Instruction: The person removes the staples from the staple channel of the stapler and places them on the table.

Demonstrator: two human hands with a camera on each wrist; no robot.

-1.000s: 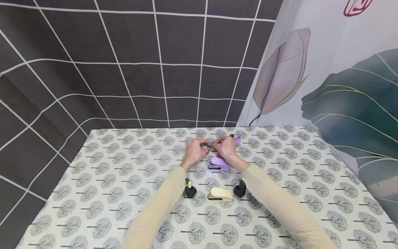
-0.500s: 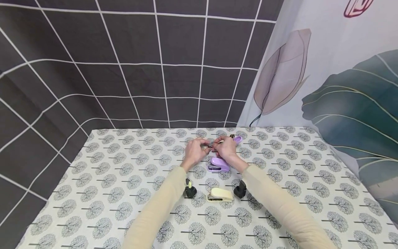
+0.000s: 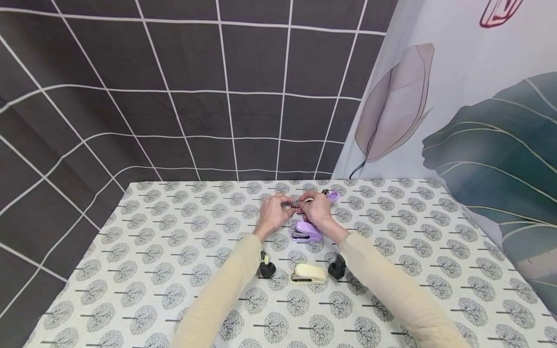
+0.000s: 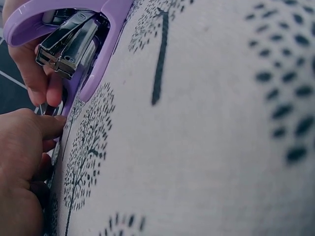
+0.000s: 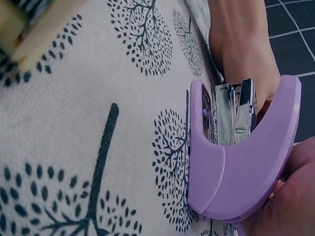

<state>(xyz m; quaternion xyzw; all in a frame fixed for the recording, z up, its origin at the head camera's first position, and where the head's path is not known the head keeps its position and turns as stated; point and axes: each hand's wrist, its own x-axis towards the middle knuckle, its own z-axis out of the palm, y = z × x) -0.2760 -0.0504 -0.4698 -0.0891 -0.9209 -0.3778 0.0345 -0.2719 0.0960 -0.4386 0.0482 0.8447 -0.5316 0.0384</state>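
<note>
My left hand point(image 3: 271, 212) and right hand point(image 3: 316, 208) meet near the table's far side. Between their fingertips is the dark metal end of a purple stapler point(image 3: 332, 196), whose purple part shows beyond my right hand. Both hands seem to pinch it; its middle is hidden by the right hand. A second light-purple stapler point(image 3: 308, 231) stands just nearer me, untouched, its metal magazine facing left. It fills much of the right wrist view, with right-hand fingers point(image 5: 295, 191) behind it. In the left wrist view, left-hand fingers point(image 4: 49, 128) bend towards a small metal piece below this stapler.
A cream stapler point(image 3: 310, 273) lies closer to me, between the forearms. Black wrist cameras point(image 3: 267, 268) hang under both sleeves. The tree-print tablecloth point(image 3: 174, 270) covers the table; a dark grid curtain point(image 3: 187, 111) hangs behind, a leaf-print one point(image 3: 478, 145) at right.
Both hands stay in almost the same place, with small finger movement at the metal end. The view has tilted very slightly; the near purple and cream staplers have not moved on the table.
</note>
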